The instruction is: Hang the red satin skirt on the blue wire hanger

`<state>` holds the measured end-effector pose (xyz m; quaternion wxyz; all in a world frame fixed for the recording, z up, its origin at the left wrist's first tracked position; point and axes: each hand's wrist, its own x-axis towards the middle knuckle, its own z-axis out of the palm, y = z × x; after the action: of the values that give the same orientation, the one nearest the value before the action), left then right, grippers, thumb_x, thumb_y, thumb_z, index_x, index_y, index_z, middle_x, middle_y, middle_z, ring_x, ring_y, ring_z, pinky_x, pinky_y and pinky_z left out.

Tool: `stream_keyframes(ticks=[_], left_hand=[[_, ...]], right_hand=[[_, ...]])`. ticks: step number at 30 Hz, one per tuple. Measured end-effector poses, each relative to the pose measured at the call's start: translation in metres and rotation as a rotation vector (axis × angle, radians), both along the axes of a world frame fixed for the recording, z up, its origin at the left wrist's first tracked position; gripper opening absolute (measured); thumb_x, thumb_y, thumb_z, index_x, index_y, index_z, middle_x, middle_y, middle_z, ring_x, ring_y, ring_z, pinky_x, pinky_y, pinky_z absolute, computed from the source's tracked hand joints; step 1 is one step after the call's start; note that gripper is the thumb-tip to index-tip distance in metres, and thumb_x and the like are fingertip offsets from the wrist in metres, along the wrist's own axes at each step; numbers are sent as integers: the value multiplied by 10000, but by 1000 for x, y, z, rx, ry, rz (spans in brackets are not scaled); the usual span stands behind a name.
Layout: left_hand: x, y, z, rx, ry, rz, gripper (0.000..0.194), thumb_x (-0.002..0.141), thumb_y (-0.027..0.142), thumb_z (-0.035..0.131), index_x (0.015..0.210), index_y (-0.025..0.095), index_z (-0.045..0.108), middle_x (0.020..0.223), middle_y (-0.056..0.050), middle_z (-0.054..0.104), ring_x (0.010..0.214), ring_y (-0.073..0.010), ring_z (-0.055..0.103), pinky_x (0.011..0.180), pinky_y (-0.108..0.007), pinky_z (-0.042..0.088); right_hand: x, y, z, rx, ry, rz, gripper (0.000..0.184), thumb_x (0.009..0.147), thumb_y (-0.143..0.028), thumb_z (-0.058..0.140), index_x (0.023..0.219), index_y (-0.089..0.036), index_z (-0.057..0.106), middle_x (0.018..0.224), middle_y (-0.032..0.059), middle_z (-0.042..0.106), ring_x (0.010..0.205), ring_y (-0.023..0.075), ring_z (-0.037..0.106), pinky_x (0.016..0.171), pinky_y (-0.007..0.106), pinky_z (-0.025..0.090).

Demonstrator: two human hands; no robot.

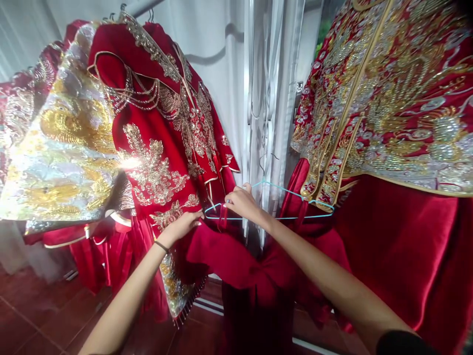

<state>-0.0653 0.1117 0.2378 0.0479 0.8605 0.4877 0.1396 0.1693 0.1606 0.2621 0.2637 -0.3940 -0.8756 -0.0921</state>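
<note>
At the centre of the frame I see my right hand (242, 201) closed on the left end of a light blue hanger (269, 202) carrying dark red cloth (236, 256). My left hand (183, 224), just left of it, pinches that cloth beside a red beaded dress (162, 128).

Both bare arms reach forward and up, nearly meeting. The left hand (183, 225) lies palm down, fingers pinched, a dark band at its wrist. The right hand (242, 201) is curled closed, knuckles up.
</note>
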Motion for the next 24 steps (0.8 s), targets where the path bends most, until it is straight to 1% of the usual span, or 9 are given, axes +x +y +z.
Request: stream_keyframes(ticks=[4, 8, 11, 12, 14, 17, 19, 21, 24], left_hand=[[7, 0, 32, 46, 24, -24, 231, 825, 155, 375, 892, 194, 593, 807, -40, 635, 749, -152, 566, 724, -258, 403], [35, 4, 69, 29, 43, -158, 210, 803, 141, 405, 801, 190, 609, 694, -2, 617, 640, -122, 540, 657, -234, 390], [59, 5, 81, -4, -30, -266, 165, 783, 137, 445, 765, 179, 604, 715, 0, 638, 671, -115, 562, 679, -228, 400], [64, 6, 81, -5, -94, -275, 130, 771, 139, 470, 776, 176, 595, 742, -6, 650, 698, -119, 577, 691, -230, 408], [70, 9, 72, -12, -297, -218, 101, 727, 160, 550, 828, 170, 553, 735, -10, 657, 699, -133, 601, 674, -238, 432], [70, 15, 49, -66, -665, -75, 326, 649, 225, 659, 898, 170, 456, 619, 17, 626, 601, -143, 603, 589, -243, 453], [70, 18, 34, -73, -809, -31, 372, 642, 277, 670, 908, 165, 435, 616, 15, 618, 594, -145, 599, 590, -260, 466], [73, 20, 21, -19, -781, -21, 311, 697, 320, 614, 914, 151, 470, 717, -27, 637, 679, -157, 606, 671, -303, 480], [76, 20, 7, 95, -567, -24, 265, 820, 338, 440, 976, 143, 529, 970, -93, 626, 901, -183, 580, 864, -367, 433]], right_hand=[[5, -7, 1, -31, 28, 53, 149, 789, -275, 577, 686, -184, 636, 654, 21, 622, 802, 174, 503, 865, 395, 150], [2, -14, 5, -17, 16, 75, 158, 804, -286, 551, 721, -176, 628, 680, 26, 632, 810, 177, 505, 841, 376, 148], [-1, -17, 7, 10, -2, 61, 147, 812, -238, 511, 762, -165, 628, 711, 38, 644, 805, 184, 512, 799, 352, 168], [-1, -18, 7, 20, -6, 52, 148, 808, -209, 496, 766, -158, 628, 714, 44, 645, 797, 186, 515, 780, 344, 177], [0, -18, 5, 39, -13, 40, 158, 797, -170, 478, 746, -148, 625, 705, 50, 644, 772, 187, 520, 749, 335, 189], [3, -15, 2, 64, -25, 38, 168, 799, -167, 476, 701, -145, 611, 690, 53, 644, 739, 184, 523, 738, 336, 201], [3, -14, 0, 81, -37, 33, 162, 805, -159, 477, 709, -141, 606, 713, 59, 650, 744, 185, 524, 752, 341, 214], [2, -15, -2, 113, -48, 25, 159, 818, -144, 462, 745, -139, 604, 758, 65, 653, 780, 194, 522, 781, 348, 230], [4, -27, -2, 232, -31, -20, 166, 829, -119, 441, 906, -125, 588, 923, 98, 642, 929, 227, 500, 858, 371, 247]])
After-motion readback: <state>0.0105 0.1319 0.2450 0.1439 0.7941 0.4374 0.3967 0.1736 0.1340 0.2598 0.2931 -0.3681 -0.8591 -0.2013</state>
